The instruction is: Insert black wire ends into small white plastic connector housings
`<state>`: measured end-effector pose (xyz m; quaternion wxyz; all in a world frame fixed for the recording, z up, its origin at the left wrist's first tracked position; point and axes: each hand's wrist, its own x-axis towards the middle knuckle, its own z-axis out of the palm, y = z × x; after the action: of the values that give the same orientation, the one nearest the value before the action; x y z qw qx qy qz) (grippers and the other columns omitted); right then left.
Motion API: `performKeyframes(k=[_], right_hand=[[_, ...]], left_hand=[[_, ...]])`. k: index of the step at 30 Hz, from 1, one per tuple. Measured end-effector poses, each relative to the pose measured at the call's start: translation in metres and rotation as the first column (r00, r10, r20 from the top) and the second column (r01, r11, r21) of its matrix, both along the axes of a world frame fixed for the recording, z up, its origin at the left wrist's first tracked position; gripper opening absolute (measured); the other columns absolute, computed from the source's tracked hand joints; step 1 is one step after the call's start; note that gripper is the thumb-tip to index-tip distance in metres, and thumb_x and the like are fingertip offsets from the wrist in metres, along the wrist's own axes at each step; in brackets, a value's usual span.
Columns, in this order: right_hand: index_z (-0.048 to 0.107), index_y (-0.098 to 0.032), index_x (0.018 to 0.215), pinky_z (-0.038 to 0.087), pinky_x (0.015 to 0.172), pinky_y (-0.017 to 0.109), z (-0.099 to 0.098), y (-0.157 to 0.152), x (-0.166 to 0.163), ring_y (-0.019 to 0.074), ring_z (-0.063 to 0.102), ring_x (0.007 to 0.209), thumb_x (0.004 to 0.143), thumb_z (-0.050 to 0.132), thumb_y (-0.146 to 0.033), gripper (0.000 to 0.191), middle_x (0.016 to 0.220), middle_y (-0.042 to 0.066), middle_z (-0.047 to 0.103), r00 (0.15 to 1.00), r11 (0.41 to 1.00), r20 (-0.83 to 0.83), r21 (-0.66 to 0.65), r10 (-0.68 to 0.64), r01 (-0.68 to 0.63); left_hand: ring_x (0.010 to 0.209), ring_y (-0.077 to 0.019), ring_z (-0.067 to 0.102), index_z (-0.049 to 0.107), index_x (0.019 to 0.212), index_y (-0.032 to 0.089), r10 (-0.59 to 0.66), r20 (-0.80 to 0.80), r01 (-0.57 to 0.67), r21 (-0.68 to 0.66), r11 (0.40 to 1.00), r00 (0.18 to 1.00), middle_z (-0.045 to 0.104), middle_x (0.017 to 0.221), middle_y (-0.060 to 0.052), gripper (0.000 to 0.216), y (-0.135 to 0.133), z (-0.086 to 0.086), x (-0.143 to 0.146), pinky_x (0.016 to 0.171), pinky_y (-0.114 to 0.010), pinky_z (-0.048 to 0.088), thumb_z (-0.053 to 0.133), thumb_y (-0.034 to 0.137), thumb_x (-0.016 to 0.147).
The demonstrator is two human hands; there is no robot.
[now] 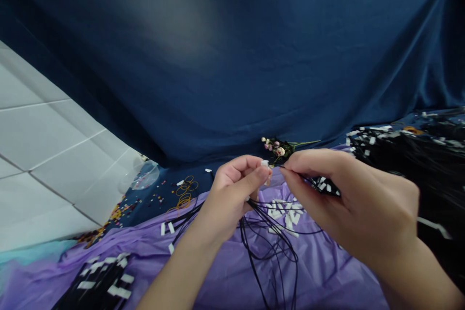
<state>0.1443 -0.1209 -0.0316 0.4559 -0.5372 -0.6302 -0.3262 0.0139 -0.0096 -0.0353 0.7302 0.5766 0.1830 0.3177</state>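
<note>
Between the thumb and forefinger of my left hand (236, 189) is a small white plastic tag (265, 163). Several black cords (276, 244) hang in loops from below that hand onto the purple sheet. My right hand (348, 198) is just to the right, its thumb and forefinger pinched on a thin black cord (279, 165) that runs toward the white tag. Whether the cord passes through the tag is too small to tell. Under the hands, a loose pile of white tags (286, 214) lies on the sheet.
A purple sheet (203, 271) covers the work surface. Bundles of black cords with white tags lie at front left (105, 281) and right (410, 164). Yellow rubber bands (184, 198), scattered beads (118, 213), a clear plastic cup (145, 177) and dried flowers (278, 147) lie farther back, before a blue curtain (232, 58).
</note>
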Motion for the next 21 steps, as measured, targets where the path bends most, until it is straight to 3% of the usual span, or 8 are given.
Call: performKeyframes(k=[4, 10, 21], right_hand=[[0.053, -0.027, 0.093, 0.052, 0.060, 0.025, 0.0007, -0.0033, 0.0000, 0.0149, 0.068, 0.069, 0.091, 0.055, -0.009, 0.019, 0.083, -0.002, 0.070, 0.999, 0.993, -0.036, -0.122, -0.006, 0.001], [0.048, -0.028, 0.090, 0.049, 0.056, 0.023, 0.0025, -0.0011, 0.0004, 0.0122, 0.066, 0.063, 0.090, 0.057, -0.007, 0.023, 0.073, -0.006, 0.065, 0.997, 0.992, -0.078, -0.124, 0.021, -0.031], [0.047, -0.026, 0.087, 0.048, 0.053, 0.024, 0.0025, -0.0026, -0.0002, 0.0148, 0.068, 0.065, 0.089, 0.057, -0.007, 0.022, 0.078, -0.003, 0.067, 0.995, 0.989, -0.097, -0.142, 0.029, -0.043]], left_hand=[[0.047, -0.0018, 0.036, 0.066, 0.073, 0.015, 0.017, -0.009, -0.017, 0.000, 1.000, 1.000, 0.056, 0.066, 0.001, 0.025, -0.0013, 0.0011, 0.0012, 0.043, -0.015, 0.022, 0.079, 0.037, 0.076], [0.047, -0.0018, 0.037, 0.067, 0.072, 0.015, 0.033, -0.004, -0.034, -0.012, 0.999, 0.999, 0.059, 0.068, 0.000, 0.023, -0.0009, -0.0009, 0.0029, 0.043, -0.015, 0.023, 0.080, 0.035, 0.075], [0.046, -0.0022, 0.035, 0.064, 0.071, 0.015, 0.052, -0.036, -0.052, -0.011, 0.999, 0.998, 0.057, 0.066, 0.001, 0.029, -0.0030, -0.0011, 0.0050, 0.042, -0.016, 0.020, 0.080, 0.038, 0.074]])
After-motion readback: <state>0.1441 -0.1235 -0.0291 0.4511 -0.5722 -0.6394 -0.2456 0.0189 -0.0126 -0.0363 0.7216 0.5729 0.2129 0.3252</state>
